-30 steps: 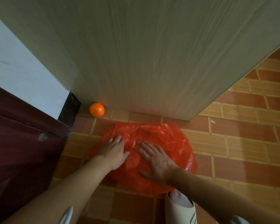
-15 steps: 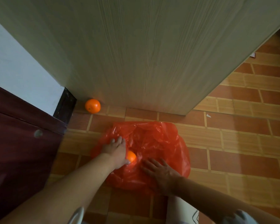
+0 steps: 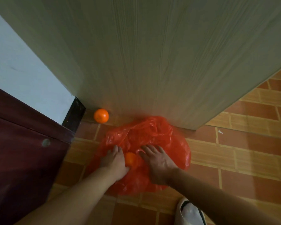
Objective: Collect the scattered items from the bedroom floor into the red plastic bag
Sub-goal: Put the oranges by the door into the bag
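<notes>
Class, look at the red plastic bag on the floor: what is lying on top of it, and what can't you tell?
On the red plastic bag rest the left hand and right hand, with a small orange between them. Whether the orange is inside the bag, and anything beneath the plastic, cannot be seen.

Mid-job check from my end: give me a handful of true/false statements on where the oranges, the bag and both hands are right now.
1. One orange lies on the floor beside the wooden panel. True.
2. The red plastic bag hangs in the air. False: it lies crumpled on the tiled floor.
3. The left hand is at a second orange on the bag. True.
4. The right hand holds the far orange. False: it rests on the bag, fingers spread.
5. A shoe shows at the bottom edge. True.
</notes>
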The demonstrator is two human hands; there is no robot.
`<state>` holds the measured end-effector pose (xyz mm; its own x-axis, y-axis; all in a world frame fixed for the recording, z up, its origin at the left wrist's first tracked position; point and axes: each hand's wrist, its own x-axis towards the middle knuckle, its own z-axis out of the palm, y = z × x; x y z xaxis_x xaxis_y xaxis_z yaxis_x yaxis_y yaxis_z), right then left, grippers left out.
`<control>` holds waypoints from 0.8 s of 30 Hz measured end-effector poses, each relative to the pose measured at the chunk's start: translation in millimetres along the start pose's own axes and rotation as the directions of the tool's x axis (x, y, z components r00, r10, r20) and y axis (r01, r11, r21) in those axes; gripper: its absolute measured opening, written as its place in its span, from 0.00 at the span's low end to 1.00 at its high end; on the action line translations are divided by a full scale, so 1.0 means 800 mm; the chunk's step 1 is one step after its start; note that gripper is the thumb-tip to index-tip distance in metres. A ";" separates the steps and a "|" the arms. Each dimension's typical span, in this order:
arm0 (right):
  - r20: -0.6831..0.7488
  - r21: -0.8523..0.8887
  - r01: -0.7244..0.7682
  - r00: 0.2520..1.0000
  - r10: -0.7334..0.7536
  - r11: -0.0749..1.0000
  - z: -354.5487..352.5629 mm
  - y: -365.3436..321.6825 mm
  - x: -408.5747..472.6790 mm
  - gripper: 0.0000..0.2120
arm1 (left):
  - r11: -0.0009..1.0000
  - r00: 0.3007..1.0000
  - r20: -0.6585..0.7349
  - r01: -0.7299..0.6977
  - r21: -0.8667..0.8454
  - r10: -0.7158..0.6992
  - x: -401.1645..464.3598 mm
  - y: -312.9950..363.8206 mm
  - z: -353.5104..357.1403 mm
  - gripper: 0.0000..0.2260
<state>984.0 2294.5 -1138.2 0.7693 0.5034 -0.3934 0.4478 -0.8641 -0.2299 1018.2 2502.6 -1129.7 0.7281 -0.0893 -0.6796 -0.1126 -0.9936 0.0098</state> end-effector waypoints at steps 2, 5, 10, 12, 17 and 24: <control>-0.059 0.010 0.039 0.998 -0.039 0.999 -0.018 -0.014 0.013 0.41 | 1.000 0.999 -0.025 -0.029 -0.001 0.029 0.003 0.004 0.003 0.42; 0.106 -0.095 0.097 0.991 -0.087 0.991 -0.017 -0.017 0.039 0.44 | 0.998 0.999 0.014 -0.039 0.044 0.039 0.003 0.008 0.008 0.39; 0.229 -0.122 0.089 0.972 -0.059 0.988 0.005 0.021 0.020 0.37 | 0.999 0.999 0.037 -0.033 0.043 0.032 0.001 0.008 0.009 0.37; 0.211 -0.095 0.060 0.977 -0.039 0.994 0.017 0.037 -0.009 0.31 | 0.999 0.999 0.042 -0.020 0.028 0.019 0.003 0.010 0.008 0.37; 0.170 -0.079 -0.006 0.985 0.020 0.997 0.051 0.072 -0.083 0.33 | 1.000 0.999 0.038 0.004 0.011 -0.004 0.015 0.023 0.000 0.37; 0.141 0.005 -0.133 0.981 0.131 0.991 0.047 0.101 -0.136 0.30 | 0.999 0.998 0.060 0.039 -0.020 -0.038 0.027 0.033 -0.001 0.33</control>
<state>919.6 2170.2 -1147.2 0.7492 0.3810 -0.5418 0.3391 -0.9233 -0.1804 1031.3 2474.7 -1143.8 0.6902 -0.0476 -0.7221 -0.0711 -0.9975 -0.0022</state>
